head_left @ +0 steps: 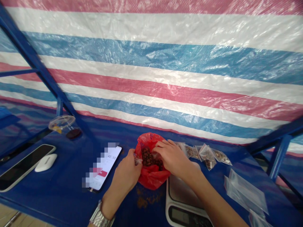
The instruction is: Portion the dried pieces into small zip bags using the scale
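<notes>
A red plastic bag (pixel 153 178) stands with its mouth wide, part full of small dark brown dried pieces (pixel 147 157). At its left rim my left hand (pixel 129 168), with a metal watch (pixel 101 217) on the wrist, pinches a small clear plastic bag (pixel 137 160). From the right, my right hand (pixel 172 154) reaches over the rim with fingers curled down into the bag; their tips are partly hidden, and what they grip cannot be made out. Under my right forearm lies a kitchen scale (pixel 181 192), partly covered by the arm.
Several filled zip bags (pixel 207 156) lie behind the scale, and flat clear zip bags (pixel 247 190) lie at the right. A lit phone (pixel 106 167), a second phone (pixel 26 165), a white earbud case (pixel 46 162) and a clear plastic lid (pixel 62 122) are on the left. Brown crumbs (pixel 144 201) dot the blue table.
</notes>
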A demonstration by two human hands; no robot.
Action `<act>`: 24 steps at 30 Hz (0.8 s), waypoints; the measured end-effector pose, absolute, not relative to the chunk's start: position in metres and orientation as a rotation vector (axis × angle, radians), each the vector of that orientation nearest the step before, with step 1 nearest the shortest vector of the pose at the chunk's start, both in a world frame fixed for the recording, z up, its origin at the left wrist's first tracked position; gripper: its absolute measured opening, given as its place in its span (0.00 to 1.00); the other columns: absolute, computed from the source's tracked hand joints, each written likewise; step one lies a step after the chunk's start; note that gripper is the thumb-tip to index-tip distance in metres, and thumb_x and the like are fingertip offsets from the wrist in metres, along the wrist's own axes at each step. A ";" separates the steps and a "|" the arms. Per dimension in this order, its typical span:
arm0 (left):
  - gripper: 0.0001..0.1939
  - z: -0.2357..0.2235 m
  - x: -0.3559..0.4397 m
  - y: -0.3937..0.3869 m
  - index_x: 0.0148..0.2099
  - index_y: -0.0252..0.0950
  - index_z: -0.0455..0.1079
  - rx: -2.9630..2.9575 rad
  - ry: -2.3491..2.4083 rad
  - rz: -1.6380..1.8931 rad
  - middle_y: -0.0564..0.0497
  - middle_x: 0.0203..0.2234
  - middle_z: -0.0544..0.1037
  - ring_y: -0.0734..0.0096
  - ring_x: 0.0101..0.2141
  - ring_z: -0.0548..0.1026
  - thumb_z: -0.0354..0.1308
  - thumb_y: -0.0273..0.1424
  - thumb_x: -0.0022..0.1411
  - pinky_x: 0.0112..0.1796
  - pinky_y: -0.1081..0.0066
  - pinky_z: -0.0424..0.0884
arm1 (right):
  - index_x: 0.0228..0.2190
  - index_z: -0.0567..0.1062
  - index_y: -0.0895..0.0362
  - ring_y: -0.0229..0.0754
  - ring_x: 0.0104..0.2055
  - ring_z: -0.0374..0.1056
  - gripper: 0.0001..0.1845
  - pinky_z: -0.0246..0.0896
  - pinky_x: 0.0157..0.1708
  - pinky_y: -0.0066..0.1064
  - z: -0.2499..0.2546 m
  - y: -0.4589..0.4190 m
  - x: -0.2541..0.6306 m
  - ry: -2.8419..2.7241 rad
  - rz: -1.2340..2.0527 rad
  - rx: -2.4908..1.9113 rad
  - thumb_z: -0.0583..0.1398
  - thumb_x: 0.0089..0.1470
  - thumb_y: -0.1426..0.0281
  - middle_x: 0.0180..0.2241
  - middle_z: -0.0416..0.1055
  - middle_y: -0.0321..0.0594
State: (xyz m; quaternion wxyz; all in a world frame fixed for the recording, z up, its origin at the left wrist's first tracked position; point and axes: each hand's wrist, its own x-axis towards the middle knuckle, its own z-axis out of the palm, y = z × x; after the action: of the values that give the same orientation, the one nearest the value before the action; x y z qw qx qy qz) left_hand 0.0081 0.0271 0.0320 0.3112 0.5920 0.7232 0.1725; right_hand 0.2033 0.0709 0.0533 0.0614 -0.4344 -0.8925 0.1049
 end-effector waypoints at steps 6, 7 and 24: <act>0.11 0.017 0.007 0.028 0.46 0.37 0.71 1.698 1.922 0.417 0.40 0.43 0.79 0.56 0.45 0.80 0.49 0.26 0.65 0.43 0.65 0.68 | 0.50 0.78 0.56 0.51 0.58 0.68 0.23 0.56 0.58 0.42 0.038 0.075 0.198 -2.664 0.307 -1.378 0.56 0.56 0.83 0.51 0.76 0.46; 0.11 0.016 0.008 0.028 0.45 0.37 0.71 1.707 1.910 0.443 0.40 0.44 0.79 0.56 0.45 0.80 0.49 0.26 0.65 0.44 0.65 0.68 | 0.50 0.78 0.56 0.50 0.57 0.68 0.22 0.56 0.59 0.41 0.034 0.076 0.197 -2.635 0.320 -1.361 0.56 0.57 0.82 0.51 0.77 0.46; 0.05 0.034 0.011 0.029 0.38 0.38 0.68 1.295 1.380 0.840 0.55 0.27 0.76 0.67 0.28 0.74 0.54 0.34 0.61 0.29 0.72 0.66 | 0.43 0.81 0.56 0.48 0.51 0.74 0.17 0.62 0.54 0.36 0.039 0.073 0.202 -2.537 0.679 -1.215 0.60 0.53 0.81 0.47 0.81 0.45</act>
State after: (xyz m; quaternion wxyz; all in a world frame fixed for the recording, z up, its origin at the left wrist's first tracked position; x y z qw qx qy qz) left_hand 0.0107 0.0291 0.0345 0.5103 0.5377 0.5734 0.3488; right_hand 0.2018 0.0726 0.0393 0.1235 -0.4166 -0.8700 0.2329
